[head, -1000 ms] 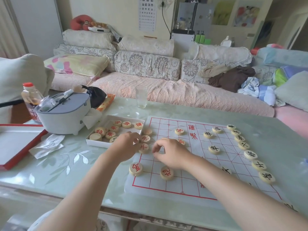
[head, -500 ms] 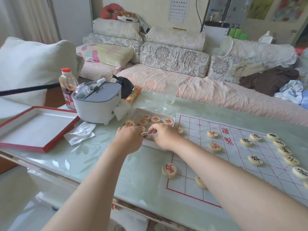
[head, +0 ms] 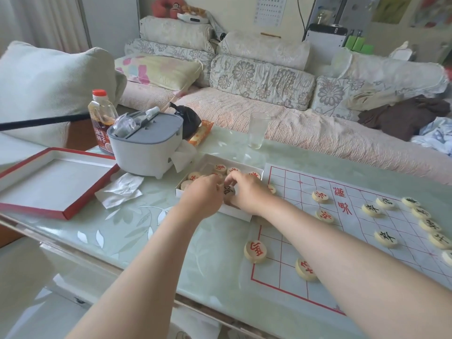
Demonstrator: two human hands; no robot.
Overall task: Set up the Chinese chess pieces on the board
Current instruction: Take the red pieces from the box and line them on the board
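Note:
The paper board (head: 354, 243) with its red grid lies on the right of the glass table. Red-lettered pieces (head: 255, 251) sit along its near-left side, and several black-lettered pieces (head: 385, 238) stand on its right. Left of the board is a white box (head: 241, 215) holding several red-lettered pieces (head: 220, 168). Both hands are over this box. My right hand (head: 247, 192) pinches a round piece (head: 229, 190) between thumb and fingers. My left hand (head: 203, 194) is curled beside it with its fingertips down in the box; whether they hold anything is hidden.
A grey-white lidded container (head: 146, 148) and an oil bottle (head: 101, 118) stand behind the box. A red-rimmed box lid (head: 49, 182) and a crumpled tissue (head: 119, 189) lie to the left. A drinking glass (head: 256, 129) stands at the far edge. A sofa runs behind.
Both hands moved left from the board's edge to the white box. My right hand now pinches a piece there. My view has swung to the left.

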